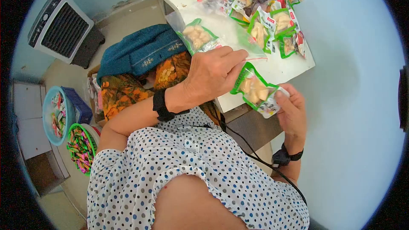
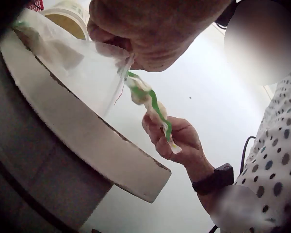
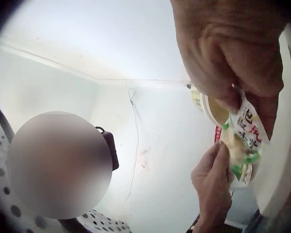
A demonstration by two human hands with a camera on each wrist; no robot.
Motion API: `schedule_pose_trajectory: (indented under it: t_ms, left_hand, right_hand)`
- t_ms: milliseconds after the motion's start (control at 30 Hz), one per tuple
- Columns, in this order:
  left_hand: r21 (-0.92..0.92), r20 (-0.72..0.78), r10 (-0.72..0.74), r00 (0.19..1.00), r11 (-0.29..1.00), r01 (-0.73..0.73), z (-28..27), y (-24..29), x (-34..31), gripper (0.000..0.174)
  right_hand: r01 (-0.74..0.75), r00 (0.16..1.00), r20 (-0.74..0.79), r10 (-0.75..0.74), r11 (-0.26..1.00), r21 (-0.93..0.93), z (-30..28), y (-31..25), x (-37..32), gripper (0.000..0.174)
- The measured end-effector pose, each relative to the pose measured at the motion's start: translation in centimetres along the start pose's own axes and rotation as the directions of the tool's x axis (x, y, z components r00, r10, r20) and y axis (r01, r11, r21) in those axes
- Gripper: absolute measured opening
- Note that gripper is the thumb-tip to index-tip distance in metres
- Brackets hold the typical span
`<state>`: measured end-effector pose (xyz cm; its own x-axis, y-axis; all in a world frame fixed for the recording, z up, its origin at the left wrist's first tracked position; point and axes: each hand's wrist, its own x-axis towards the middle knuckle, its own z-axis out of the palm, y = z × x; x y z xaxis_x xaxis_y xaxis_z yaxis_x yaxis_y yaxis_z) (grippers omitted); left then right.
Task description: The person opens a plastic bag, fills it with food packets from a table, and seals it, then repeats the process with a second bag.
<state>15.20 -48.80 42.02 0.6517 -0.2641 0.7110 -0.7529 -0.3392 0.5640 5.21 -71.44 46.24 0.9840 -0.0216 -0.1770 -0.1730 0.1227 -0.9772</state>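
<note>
My left hand (image 1: 211,74) grips the mouth edge of a clear zip bag (image 1: 228,27) lying on the white table. A thin red line runs along the bag's mouth. Inside the bag lies a green-edged snack packet (image 1: 198,36) with pale pieces. My right hand (image 1: 293,107) pinches another green-edged snack packet (image 1: 254,88) by its white printed end, thumb on top. That packet hangs in front of the table edge, its far end right at my left fingers. In the left wrist view, the held packet (image 2: 148,97) appears edge-on beside the bag (image 2: 82,68).
Several snack packets (image 1: 260,30) with green, red and yellow edges are heaped at the back of the white table (image 1: 294,66). On the floor at left stand a blue basin (image 1: 46,117) and a green basket (image 1: 93,142), both filled with small wrapped items. An air cooler (image 1: 59,27) stands behind.
</note>
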Motion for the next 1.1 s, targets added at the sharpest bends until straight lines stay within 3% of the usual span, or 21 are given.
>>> schedule_pose_trajectory:
  t_ms: [167, 567, 667, 767, 967, 1100]
  left_hand:
    - [0.073, 0.028, 0.041, 0.999, 0.996, -0.043, -0.5, 0.5, 0.4, 0.023]
    - [0.086, 0.041, 0.119, 0.992, 0.989, -0.122, -0.1, 0.6, 0.3, 0.026]
    - [0.09, 0.034, 0.127, 0.991, 0.987, -0.129, 0.0, 0.2, 0.2, 0.026]
    - [0.091, 0.046, 0.109, 0.993, 0.989, -0.113, 0.1, 0.0, 0.1, 0.026]
    - [0.033, 0.107, 0.087, 0.99, 0.995, -0.091, 0.2, 0.5, -0.2, 0.026]
    - [0.055, 0.151, 0.078, 0.985, 0.995, -0.087, 0.4, 1.1, -0.2, 0.027]
  right_hand:
    - [-0.076, 0.995, 0.085, 0.051, 0.943, 0.324, 2.8, 1.1, 2.3, 0.024]
    - [-0.037, 0.984, 0.171, -0.058, 0.863, 0.503, 6.5, 2.9, 8.2, 0.035]
    - [0.123, 0.983, 0.054, -0.177, 0.844, 0.522, 9.3, 2.2, 9.2, 0.038]
    - [0.184, 0.974, 0.06, -0.219, 0.918, 0.352, 8.6, 3.7, 10.3, 0.036]
    - [0.233, 0.968, -0.095, -0.234, 0.972, -0.02, 8.0, 4.2, 10.4, 0.027]
    - [0.282, 0.957, -0.07, -0.282, 0.959, -0.008, 7.1, 5.0, 11.3, 0.027]
